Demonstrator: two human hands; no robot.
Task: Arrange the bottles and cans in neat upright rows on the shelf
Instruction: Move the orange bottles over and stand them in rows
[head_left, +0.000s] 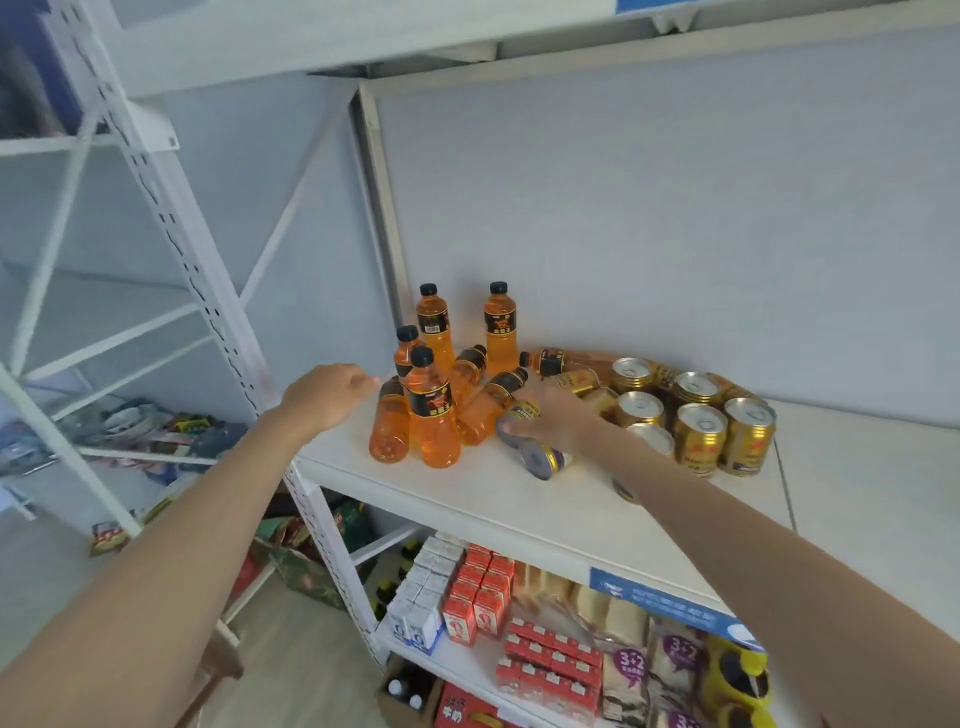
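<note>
Orange bottles with black caps crowd the left of the white shelf. Some stand upright, like the front bottle and two at the back, and others lean or lie. Gold cans stand in a cluster to the right. Two more cans lie on their sides in front. My right hand rests on a lying can, fingers curled over it. My left hand hovers open just left of the bottles, touching nothing.
The shelf's right half is bare. A white upright post stands at the left corner. The back wall sits close behind the bottles. The lower shelf holds red and white cartons and snack bags.
</note>
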